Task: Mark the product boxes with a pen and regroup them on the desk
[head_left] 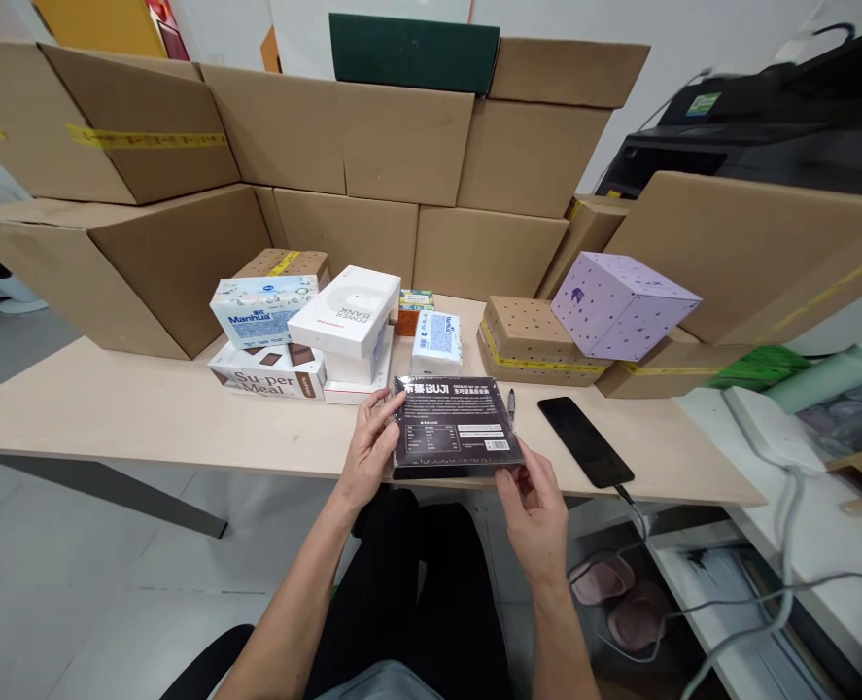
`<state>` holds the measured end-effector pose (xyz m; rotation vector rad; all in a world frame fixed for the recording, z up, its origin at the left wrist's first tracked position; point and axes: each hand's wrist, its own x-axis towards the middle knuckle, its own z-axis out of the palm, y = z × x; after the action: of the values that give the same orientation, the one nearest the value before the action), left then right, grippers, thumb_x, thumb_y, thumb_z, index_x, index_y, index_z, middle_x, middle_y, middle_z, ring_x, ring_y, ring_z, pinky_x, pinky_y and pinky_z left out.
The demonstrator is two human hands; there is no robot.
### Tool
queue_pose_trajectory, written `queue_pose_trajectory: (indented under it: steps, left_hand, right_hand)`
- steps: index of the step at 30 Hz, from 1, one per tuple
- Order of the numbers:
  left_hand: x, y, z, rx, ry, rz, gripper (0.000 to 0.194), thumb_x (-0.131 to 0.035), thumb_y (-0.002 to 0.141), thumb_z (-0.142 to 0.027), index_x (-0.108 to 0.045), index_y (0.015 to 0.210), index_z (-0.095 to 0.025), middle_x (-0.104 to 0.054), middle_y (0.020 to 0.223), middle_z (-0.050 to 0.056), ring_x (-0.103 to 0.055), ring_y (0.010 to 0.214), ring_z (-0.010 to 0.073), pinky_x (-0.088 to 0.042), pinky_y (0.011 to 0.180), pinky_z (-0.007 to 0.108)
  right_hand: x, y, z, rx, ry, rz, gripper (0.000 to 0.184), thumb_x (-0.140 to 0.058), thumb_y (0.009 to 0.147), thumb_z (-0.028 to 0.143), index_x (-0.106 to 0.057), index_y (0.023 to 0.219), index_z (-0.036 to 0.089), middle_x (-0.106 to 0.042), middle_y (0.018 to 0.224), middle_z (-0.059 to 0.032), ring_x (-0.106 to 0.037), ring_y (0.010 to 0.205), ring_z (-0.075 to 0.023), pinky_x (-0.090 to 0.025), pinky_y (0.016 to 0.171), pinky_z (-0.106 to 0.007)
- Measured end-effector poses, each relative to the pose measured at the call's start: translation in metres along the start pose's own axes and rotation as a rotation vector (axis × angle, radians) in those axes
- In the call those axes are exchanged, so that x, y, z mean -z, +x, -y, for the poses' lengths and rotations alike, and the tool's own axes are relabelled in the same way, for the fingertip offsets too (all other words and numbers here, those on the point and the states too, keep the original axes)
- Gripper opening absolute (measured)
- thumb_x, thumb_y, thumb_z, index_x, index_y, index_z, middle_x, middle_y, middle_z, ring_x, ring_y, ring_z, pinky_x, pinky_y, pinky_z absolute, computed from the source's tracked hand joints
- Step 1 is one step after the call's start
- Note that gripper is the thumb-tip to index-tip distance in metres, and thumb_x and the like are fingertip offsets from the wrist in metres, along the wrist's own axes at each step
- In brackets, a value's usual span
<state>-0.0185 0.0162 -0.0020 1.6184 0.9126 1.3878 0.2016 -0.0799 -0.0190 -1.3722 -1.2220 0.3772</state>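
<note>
A flat dark brown box in shiny clear wrap, printed with white text and a barcode, is held between both hands at the table's front edge. My left hand grips its left side, thumb on top. My right hand closes on its lower right corner. Behind the box stands a white Manhua tissue pack. To its right lie a pen and a black phone with a cable plugged in.
At left, a Manhua pack sits on a Super Meal box, beside a white power bank box. At right, a purple box leans on brown cartons. Large cardboard boxes wall the back of the table.
</note>
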Motion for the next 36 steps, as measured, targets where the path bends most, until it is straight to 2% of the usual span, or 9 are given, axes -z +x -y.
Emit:
queue_pose_trajectory:
  steps: [5, 8, 12, 17, 21, 25, 28, 30, 36]
  left_hand:
    - [0.005, -0.001, -0.01, 0.041, 0.045, 0.03, 0.052, -0.041, 0.097, -0.057, -0.057, 0.139, -0.029, -0.041, 0.154, 0.005, -0.029, 0.148, 0.0287, -0.027, 0.121, 0.046]
    - [0.011, -0.002, -0.018, 0.115, 0.033, 0.076, 0.058, -0.043, 0.094, -0.062, -0.058, 0.139, -0.028, -0.051, 0.147, 0.008, -0.05, 0.133, 0.0311, -0.041, 0.112, 0.045]
    - [0.016, 0.0, -0.032, 0.318, 0.009, 0.127, 0.073, -0.039, 0.091, -0.071, -0.048, 0.147, -0.025, -0.072, 0.098, 0.008, -0.066, 0.066, 0.0213, -0.056, 0.068, 0.038]
    - [0.019, 0.01, -0.041, 0.455, 0.065, 0.178, 0.079, -0.027, 0.093, -0.073, -0.039, 0.152, -0.022, -0.057, 0.051, -0.002, -0.055, 0.045, 0.0186, -0.046, 0.048, 0.031]
    - [0.018, 0.018, -0.037, 0.324, 0.139, 0.111, 0.064, -0.038, 0.095, -0.066, -0.061, 0.136, -0.023, -0.072, 0.077, 0.006, -0.069, 0.08, 0.0257, -0.054, 0.073, 0.037]
    - [0.006, 0.017, -0.033, 0.147, 0.174, -0.03, 0.054, -0.035, 0.098, -0.061, -0.064, 0.131, -0.028, -0.062, 0.135, 0.007, -0.05, 0.134, 0.0287, -0.035, 0.114, 0.045]
    - [-0.006, 0.009, -0.033, 0.023, -0.033, -0.033, 0.063, -0.024, 0.099, -0.063, -0.041, 0.149, -0.028, -0.054, 0.144, 0.01, -0.049, 0.134, 0.027, -0.036, 0.114, 0.045]
    - [-0.012, 0.004, -0.033, -0.059, -0.063, -0.009, 0.067, -0.04, 0.096, -0.062, -0.03, 0.154, -0.029, -0.053, 0.143, 0.011, -0.052, 0.131, 0.0273, -0.042, 0.108, 0.043]
    - [-0.016, 0.003, -0.038, -0.159, 0.187, -0.009, 0.051, -0.062, 0.092, -0.042, -0.048, 0.14, -0.03, -0.052, 0.14, 0.009, -0.05, 0.131, 0.0263, -0.041, 0.11, 0.043]
  right_hand:
    - [0.002, 0.004, 0.011, -0.017, -0.009, -0.025, 0.046, -0.057, 0.093, 0.04, -0.057, 0.138, 0.029, -0.058, 0.113, -0.0073, -0.059, 0.095, -0.0189, -0.053, 0.082, -0.035]
    - [0.0, 0.011, 0.014, -0.037, 0.013, -0.056, 0.044, -0.058, 0.093, 0.042, -0.061, 0.134, 0.027, -0.056, 0.107, -0.0063, -0.058, 0.092, -0.018, -0.054, 0.078, -0.034]
    - [-0.005, 0.022, 0.021, -0.097, 0.08, -0.061, 0.045, -0.061, 0.09, 0.044, -0.064, 0.131, 0.024, -0.055, 0.106, -0.0062, -0.057, 0.08, -0.0149, -0.054, 0.069, -0.031]
    - [-0.01, 0.034, 0.033, -0.122, 0.168, -0.079, 0.043, -0.066, 0.088, 0.043, -0.066, 0.127, 0.025, -0.057, 0.109, -0.0055, -0.055, 0.074, -0.0118, -0.053, 0.064, -0.029]
    - [-0.011, 0.042, 0.032, -0.115, 0.19, -0.125, 0.043, -0.067, 0.086, 0.044, -0.067, 0.125, 0.024, -0.057, 0.109, -0.0057, -0.055, 0.071, -0.0108, -0.053, 0.063, -0.028]
    - [-0.013, 0.046, 0.026, -0.124, 0.178, -0.129, 0.043, -0.065, 0.087, 0.046, -0.068, 0.122, 0.022, -0.058, 0.103, -0.0053, -0.054, 0.069, -0.0108, -0.052, 0.062, -0.028]
    - [-0.012, 0.045, 0.025, -0.106, 0.153, -0.124, 0.042, -0.064, 0.088, 0.046, -0.068, 0.122, 0.022, -0.058, 0.102, -0.0045, -0.053, 0.068, -0.0102, -0.05, 0.061, -0.027]
    - [-0.008, 0.045, 0.026, -0.097, 0.135, -0.104, 0.042, -0.062, 0.089, 0.047, -0.067, 0.122, 0.021, -0.058, 0.103, -0.0046, -0.053, 0.066, -0.01, -0.049, 0.06, -0.027]
    - [0.023, 0.067, 0.009, -0.118, -0.197, -0.181, 0.041, -0.055, 0.09, 0.049, -0.071, 0.11, 0.017, -0.064, 0.098, -0.0075, -0.055, 0.064, -0.0131, -0.048, 0.068, -0.031]
